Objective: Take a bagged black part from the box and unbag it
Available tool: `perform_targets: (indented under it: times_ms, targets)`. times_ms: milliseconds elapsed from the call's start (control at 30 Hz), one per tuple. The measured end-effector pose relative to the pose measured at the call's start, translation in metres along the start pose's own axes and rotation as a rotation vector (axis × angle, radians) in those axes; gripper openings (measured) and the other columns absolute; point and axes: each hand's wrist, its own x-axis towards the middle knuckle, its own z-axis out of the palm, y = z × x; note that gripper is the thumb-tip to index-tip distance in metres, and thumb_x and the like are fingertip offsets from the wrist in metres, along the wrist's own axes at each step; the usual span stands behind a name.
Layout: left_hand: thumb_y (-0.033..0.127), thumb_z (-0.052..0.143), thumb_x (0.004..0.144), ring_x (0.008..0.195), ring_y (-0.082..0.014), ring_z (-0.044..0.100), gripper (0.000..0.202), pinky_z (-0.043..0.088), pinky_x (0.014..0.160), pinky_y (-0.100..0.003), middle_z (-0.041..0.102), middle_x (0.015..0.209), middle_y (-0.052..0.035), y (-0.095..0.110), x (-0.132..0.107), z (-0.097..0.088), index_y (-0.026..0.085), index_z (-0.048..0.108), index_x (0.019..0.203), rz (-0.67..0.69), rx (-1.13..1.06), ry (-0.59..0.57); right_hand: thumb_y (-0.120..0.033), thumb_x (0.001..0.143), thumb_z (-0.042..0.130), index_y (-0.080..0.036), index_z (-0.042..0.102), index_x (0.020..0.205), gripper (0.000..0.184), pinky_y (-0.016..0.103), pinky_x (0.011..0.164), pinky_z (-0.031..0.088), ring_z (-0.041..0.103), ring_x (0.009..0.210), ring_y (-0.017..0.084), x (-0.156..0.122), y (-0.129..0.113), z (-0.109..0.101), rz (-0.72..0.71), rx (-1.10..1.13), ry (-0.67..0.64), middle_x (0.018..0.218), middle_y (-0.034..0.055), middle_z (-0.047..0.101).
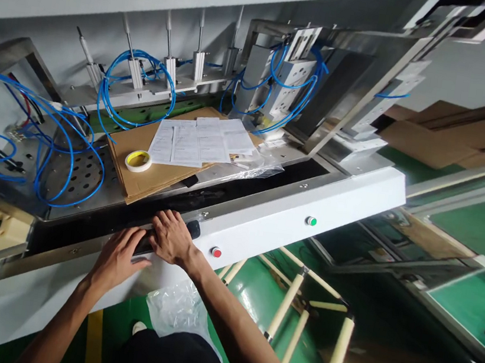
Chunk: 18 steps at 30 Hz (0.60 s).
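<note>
At the front edge of the machine, both hands meet on a dark object (194,229), mostly covered, so its kind cannot be made out. My right hand (170,236) lies over it with fingers bent across the edge; its black rounded end sticks out to the right. My left hand (118,257) is at the other end, fingers on top and thumb below, with a dark part between them. Behind the hands runs a black slot (218,193) in the machine bed. Beyond it, a cardboard sheet stack (135,182) carries printed papers (198,143) and a tape roll (138,161).
Coiled blue air tubes (102,91) hang around several small cylinders (170,71) at the back. A red button (216,252) and a green button (311,221) sit on the white front panel (262,232). Below are clear plastic (181,310) and a cream pipe frame (286,306).
</note>
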Motion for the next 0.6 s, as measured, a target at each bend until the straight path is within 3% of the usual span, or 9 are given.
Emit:
perform_targets:
  times_ms: [100,167,300,367,467,533,600]
  targets:
    - [0.026,0.08,0.088,0.113,-0.0333,0.069,0.051,0.057,0.096,-0.047,0.071,0.121,-0.0121,-0.002,0.001,-0.003,0.02,0.053,0.132,0.004,0.003,-0.06,-0.033,0.103,0.056,-0.017,0.065,0.126,0.029,0.044,0.101,0.041,0.058,0.108,0.027,-0.022,-0.005,0.0,0.03,0.059,0.138,0.121,0.0127,0.07]
    - [0.028,0.074,0.093,0.109,-0.0326,0.069,0.04,0.057,0.093,-0.047,0.072,0.115,-0.0117,0.0,0.002,-0.009,0.02,0.055,0.127,0.011,0.005,-0.066,-0.03,0.107,0.047,-0.017,0.065,0.117,0.024,0.043,0.092,0.044,0.059,0.098,0.025,-0.044,-0.013,0.006,0.116,0.115,0.246,0.108,0.0115,0.072]
    - [0.034,0.055,0.105,0.121,-0.0323,0.064,0.024,0.052,0.103,-0.049,0.07,0.127,-0.0143,0.008,0.004,-0.022,0.019,0.061,0.122,0.027,0.003,-0.02,-0.037,0.109,0.043,-0.02,0.064,0.1,0.029,0.036,0.074,0.048,0.06,0.078,0.02,-0.09,-0.03,0.027,0.479,0.557,0.436,0.086,0.0068,0.068]
    - [0.04,0.044,0.109,0.111,-0.0299,0.066,0.029,0.053,0.099,-0.048,0.072,0.116,-0.0126,0.017,0.004,-0.025,0.02,0.065,0.108,-0.044,-0.055,-0.048,-0.046,0.107,0.048,-0.02,0.065,0.107,0.032,0.034,0.073,0.051,0.064,0.078,0.019,-0.103,-0.036,0.037,0.648,0.854,0.39,0.09,0.0063,0.071]
    - [0.049,0.035,0.111,0.094,-0.025,0.069,0.046,0.058,0.087,-0.04,0.071,0.096,-0.009,0.036,0.0,-0.022,0.022,0.064,0.088,-0.217,-0.267,-0.161,-0.059,0.102,0.056,-0.02,0.066,0.114,0.042,0.035,0.079,0.054,0.067,0.086,0.021,-0.107,-0.037,0.043,0.719,1.191,0.296,0.098,0.0066,0.073]
    - [0.051,0.035,0.111,0.095,-0.0225,0.072,0.047,0.06,0.085,-0.035,0.074,0.099,-0.0088,0.049,-0.007,-0.015,0.022,0.067,0.092,-0.34,-0.42,-0.217,-0.065,0.097,0.062,-0.02,0.067,0.113,0.048,0.034,0.077,0.054,0.065,0.082,0.02,-0.107,-0.034,0.04,0.705,1.356,0.296,0.093,0.0041,0.071]
    - [0.049,0.036,0.112,0.096,-0.0212,0.076,0.045,0.063,0.083,-0.032,0.077,0.104,-0.0095,0.059,-0.018,-0.006,0.021,0.071,0.104,-0.44,-0.474,-0.202,-0.07,0.091,0.068,-0.02,0.068,0.114,0.055,0.032,0.071,0.052,0.061,0.072,0.016,-0.107,-0.028,0.034,0.702,1.504,0.302,0.082,-0.0002,0.065]
